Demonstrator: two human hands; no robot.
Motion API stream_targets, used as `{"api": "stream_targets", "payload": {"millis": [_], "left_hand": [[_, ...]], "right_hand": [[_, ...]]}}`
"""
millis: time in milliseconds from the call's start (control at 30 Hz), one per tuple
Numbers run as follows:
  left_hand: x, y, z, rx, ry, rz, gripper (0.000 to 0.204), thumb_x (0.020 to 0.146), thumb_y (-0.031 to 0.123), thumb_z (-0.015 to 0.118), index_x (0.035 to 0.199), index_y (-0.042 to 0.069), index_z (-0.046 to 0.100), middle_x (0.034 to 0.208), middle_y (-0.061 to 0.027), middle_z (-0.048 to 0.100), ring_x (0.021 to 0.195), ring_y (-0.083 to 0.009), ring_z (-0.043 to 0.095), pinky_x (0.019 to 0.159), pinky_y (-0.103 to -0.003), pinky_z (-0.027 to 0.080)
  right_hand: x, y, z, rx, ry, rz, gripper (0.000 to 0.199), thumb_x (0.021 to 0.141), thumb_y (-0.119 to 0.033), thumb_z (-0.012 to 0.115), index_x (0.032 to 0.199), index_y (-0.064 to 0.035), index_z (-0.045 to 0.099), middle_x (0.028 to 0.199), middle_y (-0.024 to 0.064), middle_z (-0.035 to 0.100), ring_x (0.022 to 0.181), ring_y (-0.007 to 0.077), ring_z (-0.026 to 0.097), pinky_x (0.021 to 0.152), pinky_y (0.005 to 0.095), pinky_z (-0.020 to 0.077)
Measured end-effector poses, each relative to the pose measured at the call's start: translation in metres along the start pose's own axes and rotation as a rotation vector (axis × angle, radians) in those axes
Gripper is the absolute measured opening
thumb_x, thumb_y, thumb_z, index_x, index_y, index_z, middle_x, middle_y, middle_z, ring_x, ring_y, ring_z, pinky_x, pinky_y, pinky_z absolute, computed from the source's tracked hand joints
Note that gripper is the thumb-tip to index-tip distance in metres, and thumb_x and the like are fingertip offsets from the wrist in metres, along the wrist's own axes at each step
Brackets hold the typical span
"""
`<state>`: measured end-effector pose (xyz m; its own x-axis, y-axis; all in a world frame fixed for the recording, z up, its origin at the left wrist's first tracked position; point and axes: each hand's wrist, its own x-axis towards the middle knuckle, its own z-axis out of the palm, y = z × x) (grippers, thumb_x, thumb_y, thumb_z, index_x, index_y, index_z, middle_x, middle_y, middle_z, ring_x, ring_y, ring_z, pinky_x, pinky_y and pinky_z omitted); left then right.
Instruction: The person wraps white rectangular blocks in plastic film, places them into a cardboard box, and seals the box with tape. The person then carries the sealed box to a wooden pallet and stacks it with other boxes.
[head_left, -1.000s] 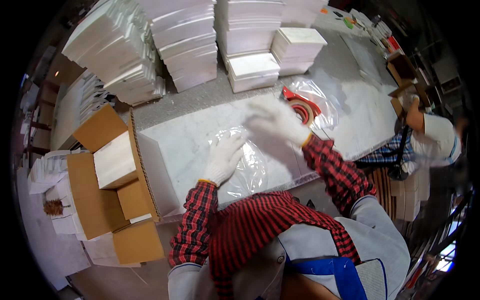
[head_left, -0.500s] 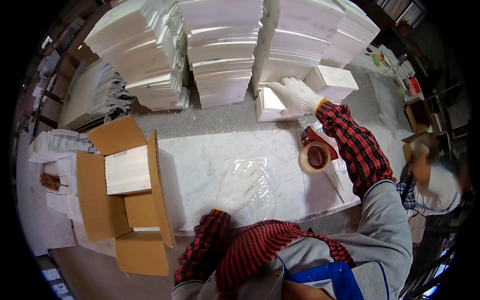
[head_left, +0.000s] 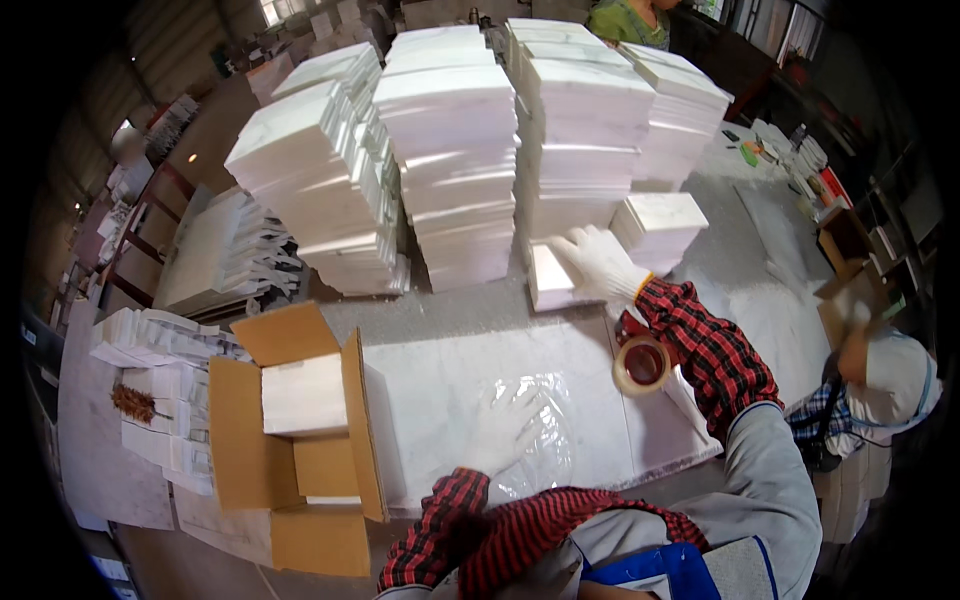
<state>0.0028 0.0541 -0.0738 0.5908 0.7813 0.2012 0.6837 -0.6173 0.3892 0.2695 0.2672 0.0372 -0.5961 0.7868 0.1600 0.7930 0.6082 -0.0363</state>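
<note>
My left hand (head_left: 505,432), in a white knit glove, lies flat with fingers spread on a clear plastic bag (head_left: 548,425) on the white marble slab (head_left: 430,370). My right hand (head_left: 598,262), gloved the same, reaches forward to a short stack of white marble tiles (head_left: 553,280). Its fingers are stretched and parted over the top and right side of this stack. Close by my right forearm sits a tape dispenser (head_left: 641,362) with a roll of tape. To the left stands an open cardboard box (head_left: 240,435) with a block of white tiles (head_left: 303,394) inside.
Tall stacks of marble tiles (head_left: 445,170) rise behind the slab. Another low tile stack (head_left: 662,232) stands right of my right hand. A brown brush (head_left: 133,402) lies on white pieces at far left. A capped person (head_left: 890,385) is at right; another (head_left: 630,22) is behind.
The view has tilted up, so everything sits lower and more of the room shows behind the stacks. Both hands stay at about the same places on the bag and the short stack.
</note>
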Motion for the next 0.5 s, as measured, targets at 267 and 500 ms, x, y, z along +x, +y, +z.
{"api": "stream_targets", "payload": {"millis": [267,500], "left_hand": [[-0.013,-0.029,0.028,-0.405,-0.076,-0.351,0.039,0.098,0.011,0.055,0.134,0.015,0.071,0.136,-0.0137,0.069,0.129,-0.0324,0.061,0.116,-0.048,0.041],[0.005,-0.068,-0.013,-0.027,0.086,-0.246,0.077,0.079,0.034,0.084,0.146,0.008,0.058,0.152,-0.0163,0.055,0.147,-0.0422,0.041,0.123,-0.051,0.032]], "right_hand": [[-0.093,-0.122,-0.035,0.361,-0.104,-0.113,0.096,0.067,-0.039,0.087,0.150,-0.0052,0.051,0.125,0.0240,0.060,0.115,0.0422,0.057,0.101,0.0483,0.0474],[-0.147,-0.210,0.019,0.512,-0.268,-0.130,0.080,0.075,-0.028,0.083,0.147,-0.0109,0.054,0.118,0.0212,0.062,0.110,0.0407,0.062,0.094,0.0494,0.0524]]}}
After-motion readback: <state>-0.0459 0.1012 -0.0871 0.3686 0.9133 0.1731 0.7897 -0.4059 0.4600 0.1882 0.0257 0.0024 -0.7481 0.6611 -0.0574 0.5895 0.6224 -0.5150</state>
